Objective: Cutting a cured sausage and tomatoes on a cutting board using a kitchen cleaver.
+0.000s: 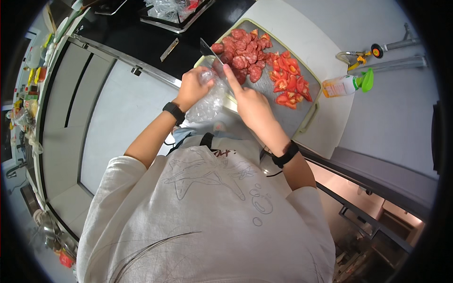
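Note:
My left hand (193,88) grips a crumpled clear plastic bag (208,104) at the near left edge of the cutting board (262,88). In my right hand (253,106) is a kitchen knife (207,49), its handle hidden by my fingers. The index finger lies stretched along the blade's spine, and the blade points away to the left, beside the bag. Just past the blade, sliced sausage (240,62) is heaped on the board's grey metal-like surface. Cut tomato pieces (292,83) lie to the right of it, with a few at the heap's far side.
A pump bottle (339,86) lies right of the board, below a gas valve (361,60). On the black surface at the far left are a narrow strip (169,49) and a black-rimmed tray (177,26) holding plastic bags. A drawer or cabinet (357,208) stands open at right.

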